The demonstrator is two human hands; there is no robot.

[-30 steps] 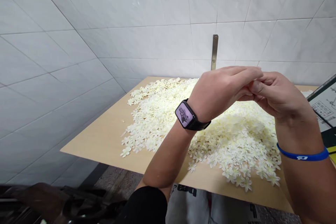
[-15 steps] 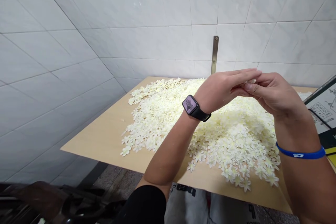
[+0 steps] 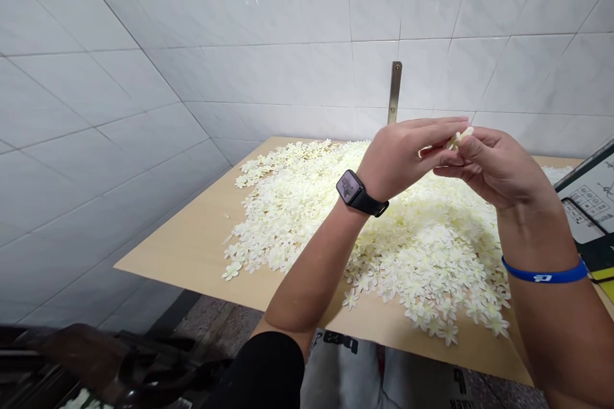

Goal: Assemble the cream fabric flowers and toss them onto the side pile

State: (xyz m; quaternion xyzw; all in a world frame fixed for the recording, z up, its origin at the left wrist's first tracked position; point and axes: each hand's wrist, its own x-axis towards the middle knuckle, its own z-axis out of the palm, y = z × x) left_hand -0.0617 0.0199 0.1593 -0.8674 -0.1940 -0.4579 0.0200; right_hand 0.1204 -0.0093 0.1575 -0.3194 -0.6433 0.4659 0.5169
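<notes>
Left hand (image 3: pixel 400 156) and right hand (image 3: pixel 503 166), both narrowly pinched, hold a white flower (image 3: pixel 461 137) (partly hidden) between them.

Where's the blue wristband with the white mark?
In the head view, at lower right, the blue wristband circles the right forearm below the right hand, beside the heap of white flowers.

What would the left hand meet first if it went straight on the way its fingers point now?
Most likely the right hand, close ahead of the left hand, or the small pale piece held there; the depth is unclear.
</notes>
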